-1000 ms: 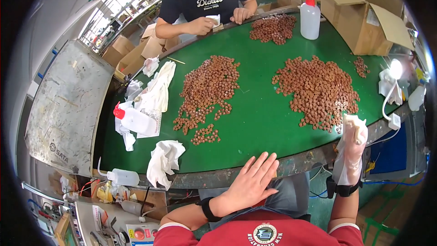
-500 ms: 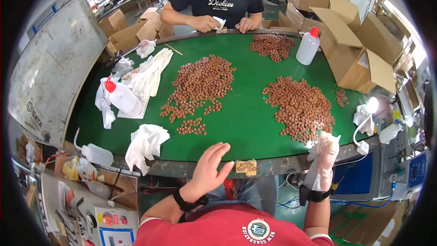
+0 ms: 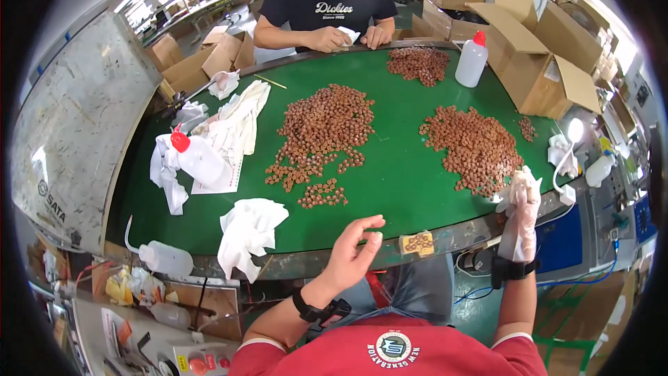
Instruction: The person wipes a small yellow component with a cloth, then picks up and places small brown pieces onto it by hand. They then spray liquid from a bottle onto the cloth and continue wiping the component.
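My bare left hand point(image 3: 355, 254) is raised just off the table's near edge, its fingers loosely bent and apart, with nothing in it. To its right, a small yellow block point(image 3: 418, 244) carrying several small brown ring-shaped parts rests on the edge. My right hand point(image 3: 527, 209), in a thin translucent glove, is closed around what looks like a crumpled white cloth point(image 3: 518, 179); the fingertips are hard to make out. That hand is at the near end of the right pile of brown parts point(image 3: 476, 150). Another large pile point(image 3: 323, 125) lies at mid-table, with a small cluster point(image 3: 323, 193) before it.
On the green tabletop point(image 3: 396, 174) stand red-capped white bottles point(image 3: 472, 63) and lie white cloths point(image 3: 250, 233). A squeeze bottle point(image 3: 165, 257) is at the left edge. Opposite, a person point(image 3: 332, 17) handles a white cloth beside a third pile point(image 3: 418, 65). Cartons point(image 3: 546, 76) flank the right side.
The whole view has shifted, so the table's contents sit further right. My left hand's fingers are more bent than before. My right hand stays by the right pile.
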Demonstrator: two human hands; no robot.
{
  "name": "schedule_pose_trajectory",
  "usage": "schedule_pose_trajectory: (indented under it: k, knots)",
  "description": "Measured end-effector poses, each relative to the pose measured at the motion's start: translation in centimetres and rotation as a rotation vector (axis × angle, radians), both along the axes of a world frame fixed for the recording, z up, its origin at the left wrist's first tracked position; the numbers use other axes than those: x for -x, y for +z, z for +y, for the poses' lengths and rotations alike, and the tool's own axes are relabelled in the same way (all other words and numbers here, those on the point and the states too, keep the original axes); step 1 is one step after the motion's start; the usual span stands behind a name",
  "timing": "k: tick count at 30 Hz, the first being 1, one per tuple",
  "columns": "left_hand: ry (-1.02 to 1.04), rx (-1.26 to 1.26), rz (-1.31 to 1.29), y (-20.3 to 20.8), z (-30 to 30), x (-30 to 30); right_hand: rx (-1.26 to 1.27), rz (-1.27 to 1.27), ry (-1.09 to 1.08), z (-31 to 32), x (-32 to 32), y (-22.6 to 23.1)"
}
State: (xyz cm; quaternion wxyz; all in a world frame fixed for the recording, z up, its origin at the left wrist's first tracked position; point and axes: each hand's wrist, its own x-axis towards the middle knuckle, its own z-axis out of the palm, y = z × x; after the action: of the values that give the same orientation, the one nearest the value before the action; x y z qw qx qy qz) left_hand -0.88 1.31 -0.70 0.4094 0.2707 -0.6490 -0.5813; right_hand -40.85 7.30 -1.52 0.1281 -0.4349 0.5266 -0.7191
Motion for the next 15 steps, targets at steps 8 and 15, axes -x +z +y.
schedule_pose_trajectory:
  k: [8, 15]
  knots:
    - [0.086, 0.044, 0.052, 0.4, 0.6, -0.6, -0.045, -0.278, 0.275, 0.6, 0.1, 1.2]
    - [0.103, -0.034, 0.087, 0.1, -0.2, -0.4, -0.230, -0.327, 0.242, 1.8, -6.8, 4.2]
